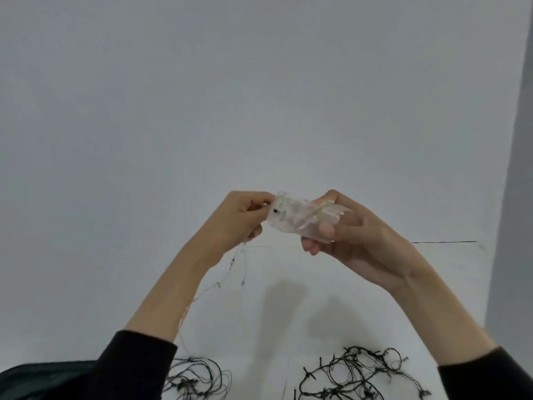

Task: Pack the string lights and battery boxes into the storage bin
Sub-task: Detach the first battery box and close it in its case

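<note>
So both hands are holding a clear box [291, 216] up in front of the wall [259, 96], well above the table [259, 327]. The left hand [242, 217] is pinching the box's left end with its fingertips. The right hand [354, 241] is gripping the other end, fingers curling round it. A ragged clear piece is sticking out of the box on the right hand's side, can't tell if it's a lid or what. A thin pale wire [230, 269] is hanging from under the left hand and trailing down beside that forearm toward the table. Down by the bottom edge two bunches of dark lights are lying on the table, apart from each other: the left tangle [196, 379] by the left arm and the bigger right tangle [360, 376] under the right arm. Something dark green [43, 379] is sitting in the lower left corner, partly hiding behind the black sleeve [135, 368], and I honestly can't tell what it is
</note>
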A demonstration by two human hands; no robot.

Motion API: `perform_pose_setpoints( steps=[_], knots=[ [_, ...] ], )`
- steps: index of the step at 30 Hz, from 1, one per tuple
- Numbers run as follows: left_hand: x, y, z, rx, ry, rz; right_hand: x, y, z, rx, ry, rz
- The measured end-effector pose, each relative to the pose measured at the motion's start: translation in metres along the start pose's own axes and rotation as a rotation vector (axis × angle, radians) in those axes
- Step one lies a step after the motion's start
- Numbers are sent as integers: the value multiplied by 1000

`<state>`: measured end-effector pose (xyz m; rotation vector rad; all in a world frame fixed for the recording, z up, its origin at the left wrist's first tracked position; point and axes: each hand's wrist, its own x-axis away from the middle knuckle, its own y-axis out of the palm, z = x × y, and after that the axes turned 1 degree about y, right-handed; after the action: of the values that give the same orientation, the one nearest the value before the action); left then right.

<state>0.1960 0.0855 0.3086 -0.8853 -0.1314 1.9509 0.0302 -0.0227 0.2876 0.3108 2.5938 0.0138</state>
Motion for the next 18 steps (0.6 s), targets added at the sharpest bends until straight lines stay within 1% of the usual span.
perform_pose_setpoints(
  steps=[3,5,8,10,11,13,18],
  knots=[
    [7,4,-15,76,-73,53,-4,4,11,-72,-121,276],
    [12,5,-20,114,-96,46,-6,3,15,-42,-193,394],
    [18,9,-25,100,-129,-23,-8,2,22,130,-268,517],
    [22,14,-25,63,-130,-85,-7,1,24,290,-328,543],
    [23,16,-24,36,-125,-90,-7,2,26,362,-360,543],
    [23,21,-23,-77,-100,-61,-7,2,31,525,-417,546],
    [27,39,-7,-595,73,-35,-9,-2,49,993,-521,565]
  ],
)
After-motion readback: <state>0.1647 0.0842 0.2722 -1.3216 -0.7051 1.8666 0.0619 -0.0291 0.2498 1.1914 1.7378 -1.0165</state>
